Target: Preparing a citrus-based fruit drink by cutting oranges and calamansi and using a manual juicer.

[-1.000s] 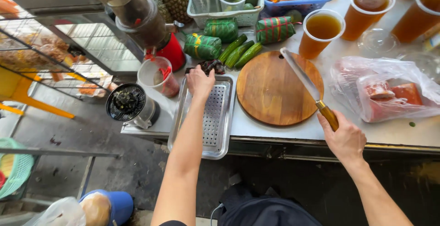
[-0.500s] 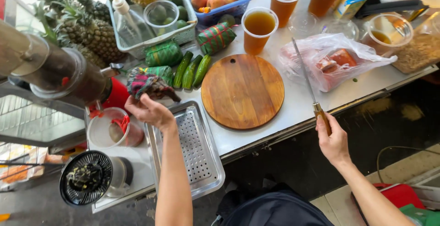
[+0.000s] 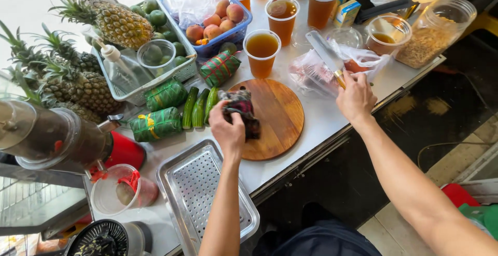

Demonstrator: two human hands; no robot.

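Seen from above, a person stands at a pale stall counter crowded with fruit and drinks. The left hand has its fingers clenched around a dark, crumpled cloth, pressing it down on the left part of a round wooden cutting board that lies near the counter's front edge. The right hand is closed around the wooden handle of a knife, whose broad blade points away from the person and lies over a clear plastic bag holding something reddish, just right of the board. Just left of the board lie three small cucumbers side by side, and beside them several green leaf-wrapped bundles tied with coloured string. Beyond the board stands a plastic cup of amber drink, with more such cups behind it. A blue basket of peaches sits at the back, next to a grey tray with limes and a squeeze bottle. Pineapples are piled at the far left. A perforated metal tray lies in front of the left forearm, with a red juicer to its left.
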